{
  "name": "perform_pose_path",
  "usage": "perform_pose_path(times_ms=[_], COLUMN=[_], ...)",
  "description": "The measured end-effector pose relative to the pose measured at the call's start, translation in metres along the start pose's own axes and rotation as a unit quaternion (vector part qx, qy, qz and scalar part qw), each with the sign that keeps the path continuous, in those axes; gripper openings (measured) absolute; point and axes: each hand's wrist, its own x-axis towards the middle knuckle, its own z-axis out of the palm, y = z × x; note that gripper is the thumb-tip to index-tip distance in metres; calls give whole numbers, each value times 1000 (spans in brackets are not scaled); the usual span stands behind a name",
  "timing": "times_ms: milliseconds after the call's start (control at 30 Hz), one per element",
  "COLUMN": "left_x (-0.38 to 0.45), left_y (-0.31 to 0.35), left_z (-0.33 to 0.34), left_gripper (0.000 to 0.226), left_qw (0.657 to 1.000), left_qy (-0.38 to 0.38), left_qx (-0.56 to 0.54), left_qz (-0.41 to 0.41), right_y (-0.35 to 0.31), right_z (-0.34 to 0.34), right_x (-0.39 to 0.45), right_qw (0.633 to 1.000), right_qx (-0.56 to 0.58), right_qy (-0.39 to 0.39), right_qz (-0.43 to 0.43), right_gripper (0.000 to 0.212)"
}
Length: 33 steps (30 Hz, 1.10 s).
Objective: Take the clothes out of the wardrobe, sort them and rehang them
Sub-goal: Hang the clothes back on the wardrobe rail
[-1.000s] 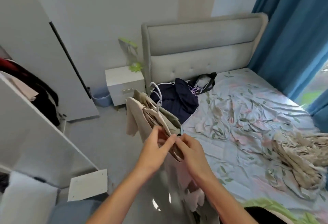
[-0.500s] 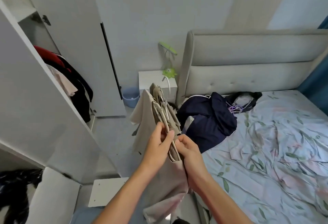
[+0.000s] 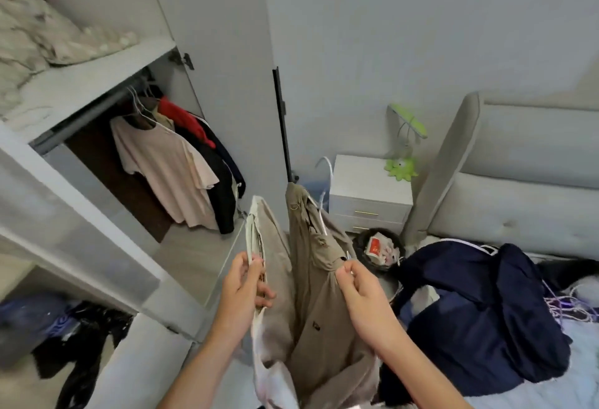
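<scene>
Two hands apart: left hand (image 3: pixel 248 285) pinches pale garment (image 3: pixel 275 279), right hand (image 3: pixel 363 295) pinches khaki garment (image 3: pixel 321 295); both garments hang below the grips.

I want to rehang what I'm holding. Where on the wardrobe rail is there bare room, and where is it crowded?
The rail looks bare left of the pink T-shirt, towards the wardrobe's near side. It is crowded at the right end, where the red garment and dark clothes press against the hinged door.
</scene>
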Motion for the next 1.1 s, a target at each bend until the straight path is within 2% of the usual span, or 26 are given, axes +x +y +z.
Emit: perform_pose_path(times_ms=[200,400,633,800,933,1100], left_x=[58,146,251,310,355,395], left_y=[23,29,34,45,54,61], left_z=[-5,-12,-19,-29,-37,-35], left_gripper=[28,44,29,8,13,12], left_qw=[995,977,965,955,941,904], left_qy=[99,204,257,291,335,426], left_qx=[-1,-63,-57,-46,-35,-27], left_qz=[11,22,-13,-27,-25,-33], right_y=[3,-6,-20,-29,-37,-43], right_z=[5,25,52,78,110,153], right_x=[110,225,361,440,507,580], right_qw=[993,972,953,941,920,883], right_qx=[-63,-137,-172,-178,-181,-182], right_qy=[-77,-160,-208,-240,-293,-380], right_qz=[-60,-109,-140,-156,-189,-206], right_gripper=[26,21,21,22,21,23])
